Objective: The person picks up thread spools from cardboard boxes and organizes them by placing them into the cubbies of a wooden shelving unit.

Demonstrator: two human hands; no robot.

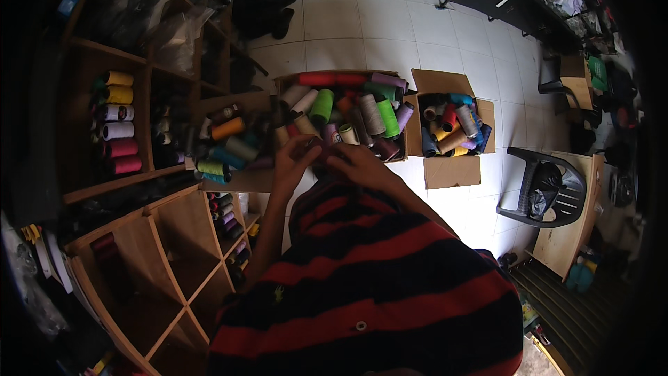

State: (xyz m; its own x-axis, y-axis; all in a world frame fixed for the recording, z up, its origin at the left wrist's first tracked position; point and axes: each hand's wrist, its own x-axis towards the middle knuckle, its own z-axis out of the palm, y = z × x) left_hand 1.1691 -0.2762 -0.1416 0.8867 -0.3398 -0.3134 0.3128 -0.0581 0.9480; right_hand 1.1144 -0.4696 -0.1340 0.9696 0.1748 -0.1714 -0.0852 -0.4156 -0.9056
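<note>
A dark red spool (pixel 324 154) was clamped between the fingers of a person's left hand (pixel 298 157) and right hand (pixel 359 166), apparently so both could steady it, just in front of the striped shirt (pixel 362 285). Beyond, cardboard boxes (pixel 452 173) stood on the tiled floor (pixel 390 24), their walls evidently keeping heaped thread spools (pixel 322 106) from rolling away.

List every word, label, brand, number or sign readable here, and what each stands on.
No words or numbers are readable.
White spool at left: printed marks, too small to read.
Pink spool: pale label, too blurred.
Striped shirt: small yellow emblem, no legible lettering.
</note>
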